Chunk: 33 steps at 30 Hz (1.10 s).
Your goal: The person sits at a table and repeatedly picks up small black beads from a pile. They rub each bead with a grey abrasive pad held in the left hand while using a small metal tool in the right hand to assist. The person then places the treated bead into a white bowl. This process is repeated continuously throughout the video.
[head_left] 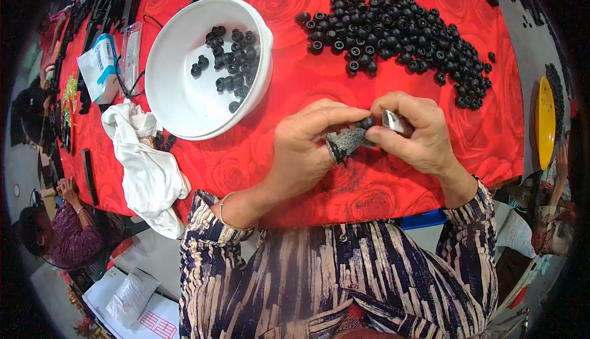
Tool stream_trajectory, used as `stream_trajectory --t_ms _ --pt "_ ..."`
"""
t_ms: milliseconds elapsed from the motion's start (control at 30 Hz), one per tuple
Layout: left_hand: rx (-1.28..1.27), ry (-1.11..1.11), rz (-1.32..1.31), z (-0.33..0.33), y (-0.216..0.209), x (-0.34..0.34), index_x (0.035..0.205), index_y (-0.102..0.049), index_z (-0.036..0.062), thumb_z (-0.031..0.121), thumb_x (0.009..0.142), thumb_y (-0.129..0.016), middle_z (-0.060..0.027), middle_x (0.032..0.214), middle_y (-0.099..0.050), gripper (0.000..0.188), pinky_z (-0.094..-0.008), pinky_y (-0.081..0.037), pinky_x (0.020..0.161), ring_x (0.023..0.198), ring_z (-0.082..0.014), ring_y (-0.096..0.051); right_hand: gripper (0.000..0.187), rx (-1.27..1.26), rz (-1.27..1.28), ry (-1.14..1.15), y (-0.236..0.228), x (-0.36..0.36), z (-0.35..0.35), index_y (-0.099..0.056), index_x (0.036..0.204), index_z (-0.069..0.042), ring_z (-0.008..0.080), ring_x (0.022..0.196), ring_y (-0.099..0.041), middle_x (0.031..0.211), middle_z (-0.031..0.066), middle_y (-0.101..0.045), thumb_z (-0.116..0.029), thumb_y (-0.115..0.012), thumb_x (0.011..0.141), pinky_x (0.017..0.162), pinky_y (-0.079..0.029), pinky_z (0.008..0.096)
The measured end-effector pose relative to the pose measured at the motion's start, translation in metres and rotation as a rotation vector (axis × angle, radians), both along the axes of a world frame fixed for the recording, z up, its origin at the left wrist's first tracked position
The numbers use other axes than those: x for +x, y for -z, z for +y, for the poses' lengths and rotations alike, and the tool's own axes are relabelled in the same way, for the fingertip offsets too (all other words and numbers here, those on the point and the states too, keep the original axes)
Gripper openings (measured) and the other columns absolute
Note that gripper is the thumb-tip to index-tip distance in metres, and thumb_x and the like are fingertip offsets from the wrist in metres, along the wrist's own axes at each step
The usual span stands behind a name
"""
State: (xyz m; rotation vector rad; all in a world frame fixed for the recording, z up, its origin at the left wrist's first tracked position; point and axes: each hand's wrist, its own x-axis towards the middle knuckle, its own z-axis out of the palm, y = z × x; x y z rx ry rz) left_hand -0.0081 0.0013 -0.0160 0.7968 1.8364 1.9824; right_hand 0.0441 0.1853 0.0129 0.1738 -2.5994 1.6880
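One co-worker in a purple top (83, 234) shows at the far left of the frame, beside the red, rose-patterned desk (215, 170). At upper left stands a white-and-blue paper packet (101, 72); below it a crumpled white cloth (147, 170) trails over the desk's near edge. Next comes a round white plastic bowl (175, 96) with a scatter of small black knob-shaped parts (230, 62) inside.

At centre, the person's left hand (301, 136) pinches a small black rounded piece (367, 123) between index finger and thumb. A grey, fuzzy-textured cover (346, 144) appears to wrap that thumb, though the fingers hide part of it. The right hand (424, 130), just beside, grips a slim, silvery, blade-like strip (396, 122) between thumb and bent index finger; its working edge cannot be made out. Dark crumbs (353, 182) speckle the desk beneath.

If the strip has a sharp edge, it could skid off the curved piece and nick the left fingertip, which looks bare. A loose pinch could also let the piece pop free and roll into the large heap of matching black parts (399, 32) at upper right, left of the yellow round tray (546, 124).
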Motion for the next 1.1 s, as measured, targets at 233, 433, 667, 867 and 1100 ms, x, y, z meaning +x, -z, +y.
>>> stream_trajectory --t_ms 233,433,667,867,1100 --pt "0.077 0.110 -0.204 -0.001 -0.010 0.004 0.106 -0.059 -0.0035 0.000 0.079 -0.065 -0.0070 0.087 -0.062 0.028 -0.0230 -0.049 0.066 0.075 -0.0118 -0.059 0.021 -0.021 0.064 -0.032 -0.001 0.000 0.000 -0.060 0.087 -0.002 0.0119 0.053 -0.055 0.065 0.0052 -0.057 -0.008 -0.071 0.070 0.047 -0.040 0.0267" --pt "0.077 0.297 -0.851 -0.009 -0.010 -0.006 0.103 -0.060 -0.0030 0.010 0.087 -0.058 -0.0071 0.079 -0.062 0.020 -0.0224 -0.050 0.056 0.065 -0.0114 -0.061 0.028 0.091 0.410 -0.170 0.000 -0.003 -0.001 -0.061 0.087 -0.001 0.0170 0.047 -0.048 0.060 0.0056 -0.052 0.005 -0.065 0.060 0.043 -0.035 0.0285" --pt "0.092 0.431 -0.944 -0.011 -0.011 -0.011 0.099 -0.063 -0.0025 0.013 0.084 -0.061 -0.0081 0.078 -0.063 0.021 -0.0234 -0.050 0.051 0.062 -0.0127 -0.060 0.040 0.093 0.492 -0.231 0.006 -0.003 0.001 -0.061 0.099 0.002 0.0202 0.050 -0.050 0.063 0.0065 -0.052 -0.001 -0.069 0.060 0.044 -0.038 0.0310" --pt "0.187 0.251 -0.953 -0.008 -0.004 0.001 0.106 -0.061 -0.0043 0.002 0.084 -0.057 -0.0066 0.087 -0.063 0.023 -0.0206 -0.048 0.062 0.073 -0.0087 -0.058 0.046 0.314 0.680 -0.077 0.014 0.002 -0.007 -0.061 0.101 0.003 0.0172 0.050 -0.049 0.063 0.0049 -0.051 -0.006 -0.071 0.057 0.042 -0.035 0.0300" --pt "0.209 0.153 -0.810 -0.004 0.003 0.010 0.109 -0.060 -0.0038 0.000 0.084 -0.056 -0.0065 0.088 -0.063 0.026 -0.0198 -0.047 0.066 0.075 -0.0082 -0.057 0.045 0.401 0.783 -0.026 0.022 0.002 -0.007 -0.062 0.096 0.004 0.0155 0.048 -0.045 0.062 0.0030 -0.047 -0.003 -0.067 0.052 0.040 -0.032 0.0292"
